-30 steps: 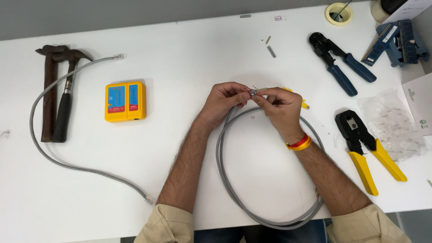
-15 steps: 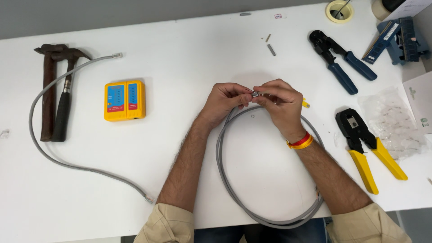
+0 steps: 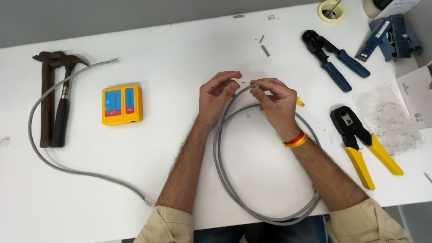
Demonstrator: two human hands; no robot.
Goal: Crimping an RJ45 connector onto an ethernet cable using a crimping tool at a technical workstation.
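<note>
Since the earlier frames your left hand (image 3: 219, 93) has drawn back a little from the cable tip, so a small gap now shows between your two hands where they were pressed together before. Your right hand (image 3: 275, 102) is closed in a pinch on the end of the grey cable (image 3: 220, 157), thumb and forefinger gripping it just behind the bared wires that poke out toward 9 o'clock. Your left hand is half open, fingers curled, the fingertips (image 3: 234, 85) next to those wire ends (whether they actually touch them is too fine to tell). From the pinch the cable drops toward 6 o'clock in a large loop that lies on the white desk (image 3: 180, 40), passes under your right forearm and runs out to the near edge. A red and yellow wristband (image 3: 294, 139) sits on your right wrist. At 9 o'clock from your hands lies a yellow cable tester (image 3: 122, 104), and farther that way two hammers (image 3: 54, 99) with a second grey cable (image 3: 49, 157) curving around them. At 1 o'clock lies a blue-handled crimper (image 3: 335, 60); at 3 o'clock a yellow-handled crimper (image 3: 360, 139) rests beside a clear plastic bag (image 3: 389, 119) of small connectors. A roll of tape (image 3: 331, 10) sits at the far edge.
</note>
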